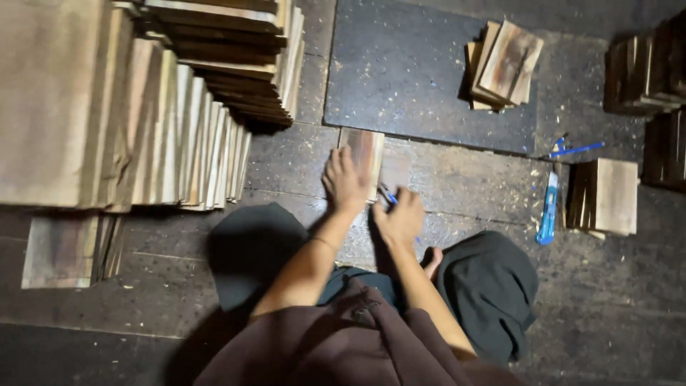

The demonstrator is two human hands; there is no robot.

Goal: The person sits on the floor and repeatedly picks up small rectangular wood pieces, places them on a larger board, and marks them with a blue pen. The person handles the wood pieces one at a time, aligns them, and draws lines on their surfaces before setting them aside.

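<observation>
My left hand (344, 182) lies flat, fingers spread, pressing on one small rectangular wooden board (364, 159) that rests on the dark plank floor (286, 161) in front of my knees. My right hand (401, 218) sits just beside it, curled around a thin blue pen (388, 195) whose tip points toward the board's lower edge.

Further out, I count four groups of similar boards. A loose stack of pale square wooden boards (504, 66) lies on a dark flat panel (400, 71) beyond the hands. A short row of boards standing on edge (606, 196) sits to the right, and darker stacked boards (647, 68) fill the far right corner. A long fanned row of light wooden boards (143, 121) leans at the left.

Between my right hand and the short row lies one blue utility knife (548, 211), with another blue pen (575, 150) just above it. Sawdust speckles the floor. I cannot make out any labels.
</observation>
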